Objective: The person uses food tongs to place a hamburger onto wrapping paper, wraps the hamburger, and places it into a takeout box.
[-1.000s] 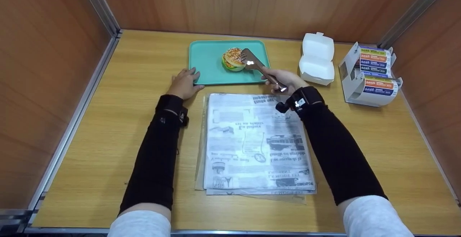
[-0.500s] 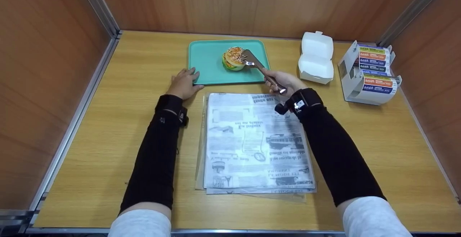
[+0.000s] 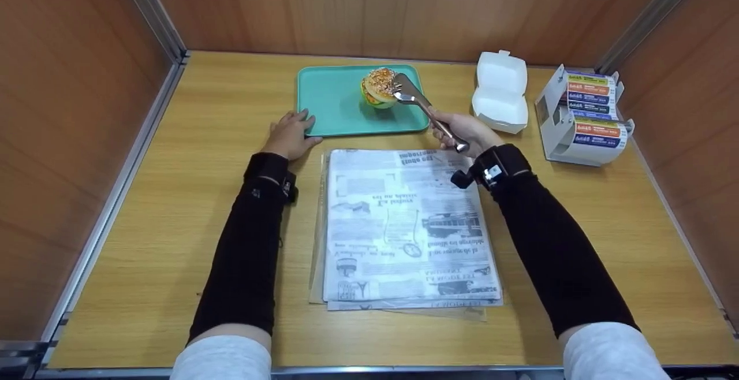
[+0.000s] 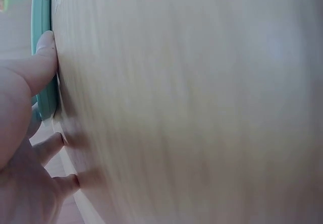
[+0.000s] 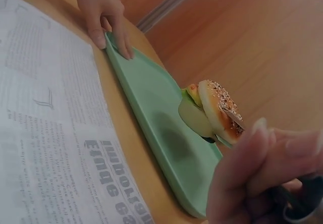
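A sesame-bun hamburger (image 3: 379, 86) hangs tilted over the green tray (image 3: 335, 115), with its shadow on the tray's floor in the right wrist view. Copper-coloured food tongs (image 3: 422, 101), one side broad like a turner and the other forked, clamp its right side. My right hand (image 3: 465, 131) grips their handles; in the right wrist view the fingers hide most of the tongs. At the tray's front left corner rests my left hand (image 3: 288, 136), fingers spread. Its thumb (image 4: 44, 57) lies against the front rim, and two fingertips touch the table beside it.
A stack of newsprint-patterned paper (image 3: 404, 224) lies in front of the tray, over a clear sheet. An opened white clamshell box (image 3: 500, 94) stands to its right. Farther right is a white dispenser (image 3: 583, 120) of label rolls. Wooden walls (image 3: 404, 10) enclose the table.
The hamburger has risen off the tray in the tongs, moving slightly right. My right hand has shifted right with them. My left hand stays at the tray corner.
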Demonstrator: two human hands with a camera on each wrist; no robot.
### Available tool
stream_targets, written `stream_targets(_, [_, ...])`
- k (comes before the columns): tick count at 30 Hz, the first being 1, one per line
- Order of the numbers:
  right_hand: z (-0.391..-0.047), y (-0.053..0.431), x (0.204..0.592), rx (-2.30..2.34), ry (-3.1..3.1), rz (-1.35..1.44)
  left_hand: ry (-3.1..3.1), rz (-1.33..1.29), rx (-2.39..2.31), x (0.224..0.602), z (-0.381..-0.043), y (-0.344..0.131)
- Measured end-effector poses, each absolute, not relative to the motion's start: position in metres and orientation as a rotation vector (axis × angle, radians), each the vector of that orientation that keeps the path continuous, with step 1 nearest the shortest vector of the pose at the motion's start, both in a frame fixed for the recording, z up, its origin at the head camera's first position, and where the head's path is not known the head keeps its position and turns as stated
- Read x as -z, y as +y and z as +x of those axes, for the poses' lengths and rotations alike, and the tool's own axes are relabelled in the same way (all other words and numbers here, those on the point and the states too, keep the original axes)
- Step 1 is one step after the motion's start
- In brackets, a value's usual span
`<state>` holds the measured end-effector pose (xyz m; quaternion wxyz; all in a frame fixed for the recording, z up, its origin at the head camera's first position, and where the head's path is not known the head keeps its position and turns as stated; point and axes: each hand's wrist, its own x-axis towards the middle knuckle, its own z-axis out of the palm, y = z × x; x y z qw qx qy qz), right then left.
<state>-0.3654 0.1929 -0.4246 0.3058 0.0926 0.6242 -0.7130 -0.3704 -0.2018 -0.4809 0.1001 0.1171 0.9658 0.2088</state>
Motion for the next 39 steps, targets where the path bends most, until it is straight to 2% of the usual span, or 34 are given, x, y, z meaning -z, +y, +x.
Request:
stream_targets(9, [-0.318, 0.209, 0.421, 1.820, 1.740, 0.102, 2.823, 0.330, -0.621, 0.495, -0.358, -0.207])
stream_targets(18, [-0.272, 0.251, 0.407, 1.728, 1.741, -0.087, 2.827, 0.331, -0.629, 0.482, -0.373, -0.203])
stream_targets(28, [-0.236, 0.299, 0.423, 1.535, 1.658, -0.187, 2.834, 0.333, -0.621, 0.474, -0.376, -0.202])
stream_targets(39, [-0.215, 0.312, 0.432, 1.444, 1.616, -0.241, 2.830, 0.335, -0.641, 0.479, -0.374, -0.200])
